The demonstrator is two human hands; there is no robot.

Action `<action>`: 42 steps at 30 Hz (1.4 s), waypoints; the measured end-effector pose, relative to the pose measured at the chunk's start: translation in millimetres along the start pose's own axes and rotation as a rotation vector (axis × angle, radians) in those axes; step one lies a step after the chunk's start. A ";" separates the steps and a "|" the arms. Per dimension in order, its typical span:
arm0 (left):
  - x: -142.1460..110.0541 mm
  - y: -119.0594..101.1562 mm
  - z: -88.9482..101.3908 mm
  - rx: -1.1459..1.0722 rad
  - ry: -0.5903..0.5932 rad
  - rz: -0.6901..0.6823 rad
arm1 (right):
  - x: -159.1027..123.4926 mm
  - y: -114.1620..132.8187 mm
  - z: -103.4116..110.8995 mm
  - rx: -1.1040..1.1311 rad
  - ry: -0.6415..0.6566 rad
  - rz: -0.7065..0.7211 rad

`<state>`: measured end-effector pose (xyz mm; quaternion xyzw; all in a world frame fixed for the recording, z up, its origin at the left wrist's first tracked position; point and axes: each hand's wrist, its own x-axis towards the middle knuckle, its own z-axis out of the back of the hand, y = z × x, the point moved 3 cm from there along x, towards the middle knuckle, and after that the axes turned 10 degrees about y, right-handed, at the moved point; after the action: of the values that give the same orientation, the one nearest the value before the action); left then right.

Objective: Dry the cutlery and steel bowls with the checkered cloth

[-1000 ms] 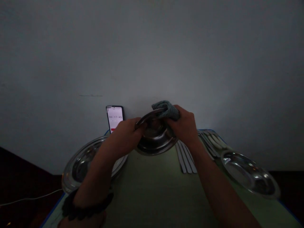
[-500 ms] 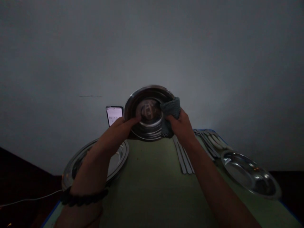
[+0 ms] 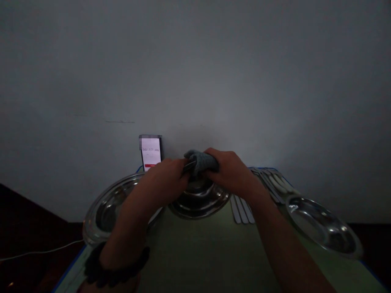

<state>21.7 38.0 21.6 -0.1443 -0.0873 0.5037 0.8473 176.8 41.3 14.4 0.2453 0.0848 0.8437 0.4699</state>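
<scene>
Between my hands is a round, shiny stainless steel lid (image 3: 200, 203), its broad rim towards me and its stepped middle rising under my fingers. My left hand (image 3: 169, 179) is closed at its top, by a short dark bar that looks like a handle. A grey-blue cloth (image 3: 204, 161) is bunched around that top part. My right hand (image 3: 227, 169) is closed on the cloth and presses it there. My fingers hide much of the top.
A large round metal dish (image 3: 104, 203) lies at left, partly behind my left forearm. A phone (image 3: 151, 150) showing a timer leans on the wall. Several knife-like handles (image 3: 242, 211), more cutlery (image 3: 275, 183) and an oval metal dish (image 3: 324, 226) lie right on the green table (image 3: 198, 252).
The lid has come down and turned from facing me to rim-down. Both hands have moved lower and closer together, and the cloth has shifted from the rim to the top middle.
</scene>
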 end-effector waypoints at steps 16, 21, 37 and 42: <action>1.5 13.9 17.3 -0.332 -0.485 -0.009 | 11.6 -42.8 -9.6 0.657 -0.562 -0.135; 13.3 13.8 6.7 -0.624 -0.567 -0.041 | 20.6 -44.7 -38.7 0.842 -0.585 -0.162; 4.8 21.9 12.3 -0.171 -0.210 0.020 | 2.2 -19.4 8.8 0.272 -0.385 -0.035; -0.4 17.5 14.8 -0.260 -0.208 0.012 | 0.5 -19.2 8.4 0.337 -0.510 -0.055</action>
<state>2.7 47.9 29.7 -0.2003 -0.2383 0.5054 0.8047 195.2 51.4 14.7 0.5211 0.1096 0.7161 0.4513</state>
